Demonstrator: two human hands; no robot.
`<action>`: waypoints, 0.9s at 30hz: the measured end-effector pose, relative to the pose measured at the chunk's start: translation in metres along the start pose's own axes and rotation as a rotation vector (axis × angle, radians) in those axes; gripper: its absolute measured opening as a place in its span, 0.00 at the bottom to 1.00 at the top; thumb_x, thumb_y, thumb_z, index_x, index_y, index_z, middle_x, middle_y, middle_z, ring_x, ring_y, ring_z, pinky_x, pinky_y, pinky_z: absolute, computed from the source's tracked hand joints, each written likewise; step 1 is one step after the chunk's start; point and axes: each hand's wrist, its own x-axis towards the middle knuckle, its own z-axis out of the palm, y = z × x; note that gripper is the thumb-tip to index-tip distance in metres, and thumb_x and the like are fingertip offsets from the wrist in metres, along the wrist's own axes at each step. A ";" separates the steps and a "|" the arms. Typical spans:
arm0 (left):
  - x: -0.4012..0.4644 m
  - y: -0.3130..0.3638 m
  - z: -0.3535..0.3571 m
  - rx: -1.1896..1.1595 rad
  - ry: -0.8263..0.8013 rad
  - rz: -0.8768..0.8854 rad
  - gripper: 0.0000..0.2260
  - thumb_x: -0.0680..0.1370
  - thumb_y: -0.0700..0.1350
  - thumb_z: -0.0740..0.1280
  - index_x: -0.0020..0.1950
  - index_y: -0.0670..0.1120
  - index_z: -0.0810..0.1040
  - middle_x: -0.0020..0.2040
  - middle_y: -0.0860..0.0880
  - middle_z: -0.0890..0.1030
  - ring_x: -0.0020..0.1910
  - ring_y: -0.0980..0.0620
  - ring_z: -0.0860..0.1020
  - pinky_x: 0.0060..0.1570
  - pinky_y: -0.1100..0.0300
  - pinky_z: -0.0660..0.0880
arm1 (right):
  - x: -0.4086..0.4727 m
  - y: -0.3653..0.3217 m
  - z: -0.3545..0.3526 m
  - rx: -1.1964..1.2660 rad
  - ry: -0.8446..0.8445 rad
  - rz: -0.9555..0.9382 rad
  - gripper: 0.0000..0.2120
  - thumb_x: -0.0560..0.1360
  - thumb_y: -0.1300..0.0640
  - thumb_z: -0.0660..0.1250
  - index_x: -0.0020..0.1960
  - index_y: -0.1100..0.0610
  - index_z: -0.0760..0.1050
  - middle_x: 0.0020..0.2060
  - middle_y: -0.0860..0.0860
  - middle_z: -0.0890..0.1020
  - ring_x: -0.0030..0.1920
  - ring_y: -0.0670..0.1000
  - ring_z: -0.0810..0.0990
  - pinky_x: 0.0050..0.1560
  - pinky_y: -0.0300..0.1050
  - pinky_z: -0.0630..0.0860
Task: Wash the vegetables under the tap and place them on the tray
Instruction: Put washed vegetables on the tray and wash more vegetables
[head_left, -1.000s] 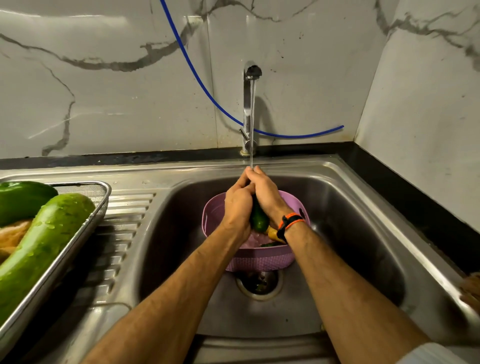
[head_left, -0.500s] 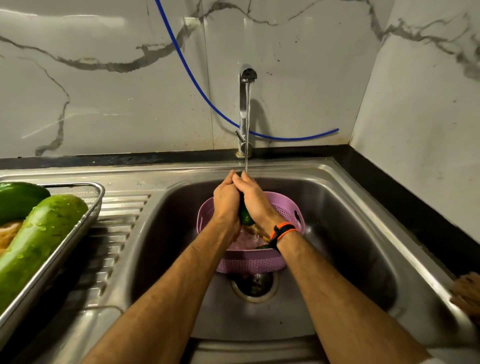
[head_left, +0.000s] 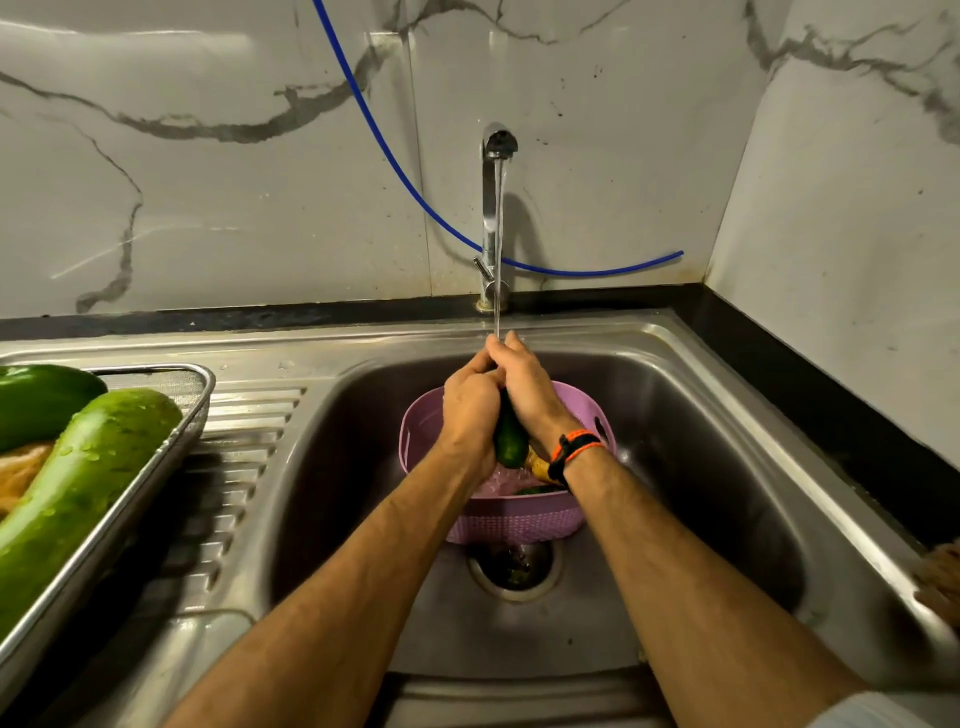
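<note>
Centre frame, under tap (head_left: 497, 156): left hand (head_left: 470, 410) and right hand (head_left: 527, 387) both wrap cucumber (head_left: 510, 441), rubbing it clean above pink basket (head_left: 519, 514)

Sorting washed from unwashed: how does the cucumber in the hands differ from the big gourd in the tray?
The cucumber is small, dark green and upright under the running water, gripped by the left hand and right hand. The gourd is far larger, paler green, and lies slanted in the metal tray. Both are green and wet.

Forearms: bare, hairy.
Right wrist: orange and black band (head_left: 574, 448).
Right sleeve: pale cloth (head_left: 878, 713) at lower corner.
</note>
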 end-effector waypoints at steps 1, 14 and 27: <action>0.004 0.002 0.001 0.008 0.020 0.002 0.15 0.83 0.36 0.57 0.64 0.42 0.79 0.58 0.44 0.83 0.65 0.44 0.77 0.63 0.54 0.75 | -0.004 0.000 0.000 0.007 -0.004 -0.011 0.35 0.78 0.42 0.60 0.79 0.54 0.55 0.78 0.52 0.59 0.75 0.51 0.62 0.76 0.52 0.59; 0.012 0.002 0.001 -0.007 0.048 -0.001 0.18 0.81 0.32 0.55 0.68 0.41 0.76 0.58 0.45 0.80 0.63 0.48 0.77 0.69 0.54 0.72 | -0.003 0.005 -0.001 0.024 -0.006 0.001 0.28 0.83 0.48 0.56 0.80 0.54 0.53 0.78 0.52 0.58 0.76 0.52 0.60 0.77 0.53 0.57; 0.012 -0.004 -0.011 -0.326 0.055 -0.256 0.16 0.85 0.50 0.56 0.55 0.42 0.80 0.46 0.44 0.84 0.46 0.47 0.82 0.49 0.54 0.78 | -0.009 -0.005 0.003 0.330 0.164 0.030 0.17 0.81 0.62 0.61 0.70 0.58 0.71 0.62 0.56 0.78 0.61 0.56 0.78 0.65 0.53 0.75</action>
